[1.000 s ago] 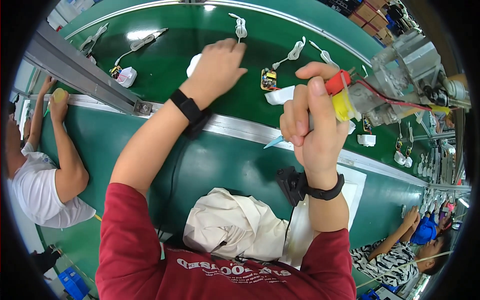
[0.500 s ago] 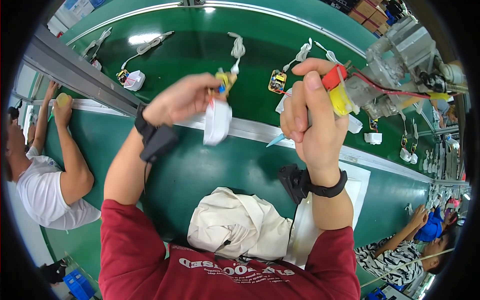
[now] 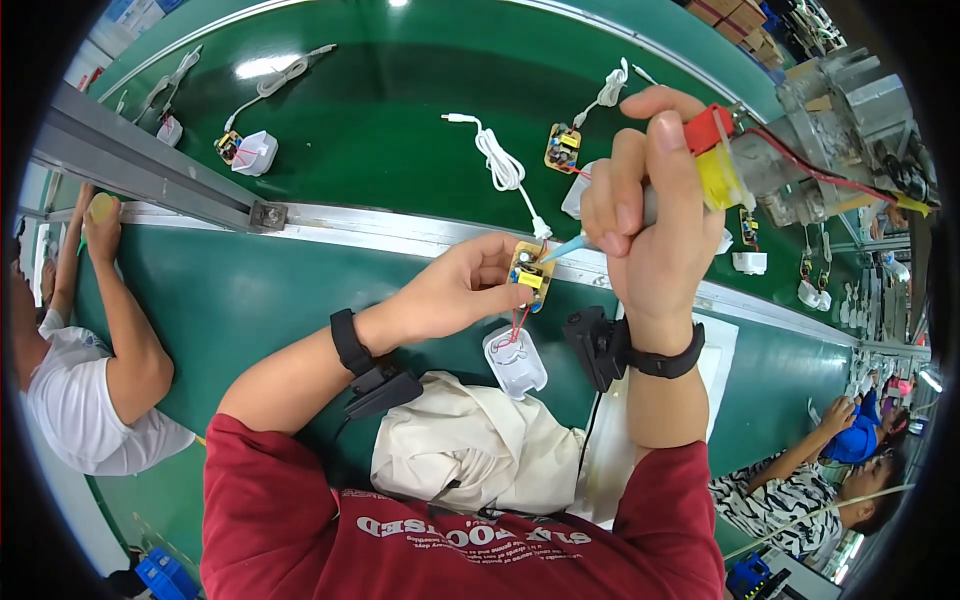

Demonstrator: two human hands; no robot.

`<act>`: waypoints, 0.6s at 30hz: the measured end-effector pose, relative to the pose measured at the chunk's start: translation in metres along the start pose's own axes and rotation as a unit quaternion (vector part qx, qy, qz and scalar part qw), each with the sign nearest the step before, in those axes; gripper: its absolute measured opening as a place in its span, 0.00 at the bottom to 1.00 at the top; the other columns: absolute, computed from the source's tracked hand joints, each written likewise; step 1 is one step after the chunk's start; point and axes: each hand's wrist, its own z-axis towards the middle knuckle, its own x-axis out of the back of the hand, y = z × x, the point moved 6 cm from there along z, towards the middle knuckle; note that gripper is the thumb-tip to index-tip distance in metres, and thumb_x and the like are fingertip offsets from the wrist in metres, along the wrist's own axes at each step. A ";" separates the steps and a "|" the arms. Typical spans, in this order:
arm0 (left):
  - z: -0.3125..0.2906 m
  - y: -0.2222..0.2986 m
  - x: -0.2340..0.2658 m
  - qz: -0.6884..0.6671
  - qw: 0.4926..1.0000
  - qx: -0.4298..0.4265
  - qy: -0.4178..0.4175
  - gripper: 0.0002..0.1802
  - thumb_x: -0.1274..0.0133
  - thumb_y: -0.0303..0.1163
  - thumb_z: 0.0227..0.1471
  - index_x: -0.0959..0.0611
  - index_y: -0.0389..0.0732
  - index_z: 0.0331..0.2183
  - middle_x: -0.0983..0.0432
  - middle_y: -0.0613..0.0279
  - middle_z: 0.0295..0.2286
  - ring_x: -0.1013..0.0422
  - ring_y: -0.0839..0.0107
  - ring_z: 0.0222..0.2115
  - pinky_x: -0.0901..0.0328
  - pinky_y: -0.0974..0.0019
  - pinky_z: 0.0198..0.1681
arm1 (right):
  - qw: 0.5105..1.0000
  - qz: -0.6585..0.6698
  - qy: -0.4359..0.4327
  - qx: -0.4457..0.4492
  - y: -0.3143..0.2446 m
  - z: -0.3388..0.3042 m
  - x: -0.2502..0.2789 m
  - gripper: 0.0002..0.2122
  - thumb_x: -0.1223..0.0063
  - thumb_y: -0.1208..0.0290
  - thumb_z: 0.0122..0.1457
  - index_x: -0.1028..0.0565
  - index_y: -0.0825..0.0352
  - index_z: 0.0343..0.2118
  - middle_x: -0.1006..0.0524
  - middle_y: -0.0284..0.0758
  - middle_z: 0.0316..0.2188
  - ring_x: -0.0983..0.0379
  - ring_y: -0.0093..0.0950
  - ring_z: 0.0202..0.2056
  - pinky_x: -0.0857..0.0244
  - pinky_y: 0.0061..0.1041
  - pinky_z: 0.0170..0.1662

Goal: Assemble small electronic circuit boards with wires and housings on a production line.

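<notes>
Green belting covered the table (image 3: 250,290), split by a metal rail (image 3: 330,225) running left to right across the head view. Near the middle, the left hand (image 3: 455,290) held a small circuit board (image 3: 531,275) pinched between thumb and fingertips, grip closed on its edge, just above the rail's near side. 2 red wires ran down from the board to a white plastic shell (image 3: 515,360) hanging just below it, above a cream cloth (image 3: 470,455) in the person's lap. The right hand (image 3: 650,225) was wrapped in a full fist around a tool (image 3: 700,170) with a red and yellow collar, its pale blue tip touching the board's upper right corner. Both wrists wore black bands.

Beyond the rail, on the far belt, lay a white cable (image 3: 500,165), another board (image 3: 562,148) and, further left, a white shell with its cable (image 3: 252,152). At the left edge a person in a white shirt (image 3: 70,400) leaned on the table; at the lower right another person wore a striped top (image 3: 790,510).
</notes>
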 end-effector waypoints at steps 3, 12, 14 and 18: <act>-0.003 -0.001 0.000 0.004 1.000 -0.019 -0.019 0.22 0.46 0.24 0.54 0.32 0.34 0.50 0.27 0.62 0.39 0.28 0.77 0.38 0.32 0.71 0.43 | 1.000 0.009 -0.003 0.008 0.002 0.000 -0.005 0.11 0.61 0.63 0.66 0.34 0.67 0.38 0.45 0.26 0.10 0.52 0.15 0.09 0.58 0.18 0.12; -0.011 -0.001 0.007 -0.012 0.998 -0.041 -0.039 0.27 0.46 0.19 0.51 0.33 0.38 0.52 0.29 0.64 0.42 0.30 0.78 0.42 0.33 0.71 0.46 | 0.998 0.046 -0.035 -0.005 0.016 -0.003 -0.016 0.08 0.63 0.64 0.66 0.36 0.63 0.35 0.45 0.26 0.10 0.53 0.16 0.08 0.59 0.18 0.12; -0.012 -0.001 0.009 -0.010 0.998 -0.045 -0.038 0.27 0.46 0.19 0.50 0.33 0.38 0.52 0.29 0.65 0.42 0.30 0.78 0.42 0.33 0.71 0.46 | 0.998 0.040 -0.042 -0.009 0.017 -0.002 -0.020 0.07 0.63 0.65 0.66 0.37 0.62 0.34 0.45 0.26 0.09 0.53 0.16 0.08 0.59 0.18 0.12; -0.015 0.000 0.014 -0.006 0.998 -0.052 -0.031 0.27 0.46 0.19 0.50 0.33 0.38 0.52 0.29 0.65 0.42 0.31 0.78 0.43 0.33 0.71 0.46 | 0.998 0.040 -0.035 -0.024 0.020 -0.003 -0.026 0.06 0.63 0.66 0.65 0.37 0.61 0.33 0.44 0.26 0.09 0.53 0.16 0.08 0.59 0.18 0.11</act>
